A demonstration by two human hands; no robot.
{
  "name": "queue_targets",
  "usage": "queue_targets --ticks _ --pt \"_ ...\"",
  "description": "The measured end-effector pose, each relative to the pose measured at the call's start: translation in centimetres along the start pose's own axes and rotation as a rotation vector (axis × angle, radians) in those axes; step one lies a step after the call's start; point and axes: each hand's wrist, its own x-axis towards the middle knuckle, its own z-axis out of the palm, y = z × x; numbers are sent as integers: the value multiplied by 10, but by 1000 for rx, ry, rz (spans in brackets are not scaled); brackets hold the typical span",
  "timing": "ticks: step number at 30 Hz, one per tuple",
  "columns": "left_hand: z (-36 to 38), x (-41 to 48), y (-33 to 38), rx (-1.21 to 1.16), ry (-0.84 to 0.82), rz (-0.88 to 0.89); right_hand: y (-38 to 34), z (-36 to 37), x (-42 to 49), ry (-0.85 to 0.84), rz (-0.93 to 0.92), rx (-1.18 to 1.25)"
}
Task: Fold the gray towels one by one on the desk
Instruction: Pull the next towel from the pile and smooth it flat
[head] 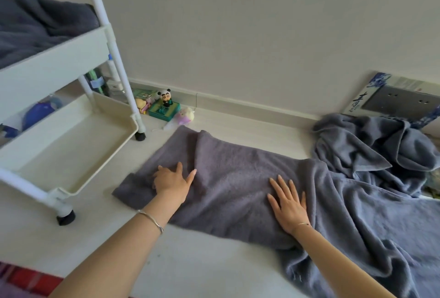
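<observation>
My count
One gray towel [233,178] under my left hand [170,183] and right hand [289,204]; one towel heap [371,154] right of them; one cart [54,71] to their left.

One wide-angle camera, worn on the head, looked forward and down from close above the desk [202,257], facing the wall [262,35]. The spread gray towel [233,178] lay mid-frame (slightly below centre); the white trolley [59,69] rose left of that towel, the wall beyond it, the wearer on its near side.

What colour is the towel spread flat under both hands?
Dark purplish-gray terry towel, darker than the blue-gray heap beside it; head view.
</observation>
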Motion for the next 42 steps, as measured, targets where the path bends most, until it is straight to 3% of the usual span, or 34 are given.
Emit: queue_targets --ticks 3,6,10,12,15,30,42 --pt "-10 -10 -9 50 -62 -157 4 -9 8 -40 10 32" --pt "-19 -23 -11 145 -47 -117 -4 -15 12 -6 -34 144" --pt "-1 -48 27 63 143 333 -14 -13 -3 117 -140 319" --pt "14 -69 55 23 139 521 -12 -11 -16 160 -157 379" --pt "35 -90 82 -11 85 637 -4 -11 -29 181 -140 429" --pt "66 -197 233 21 44 1009 202 -66 -165 445 407 517" --pt "99 -262 385 57 26 994 364 -103 -186 414 566 685"
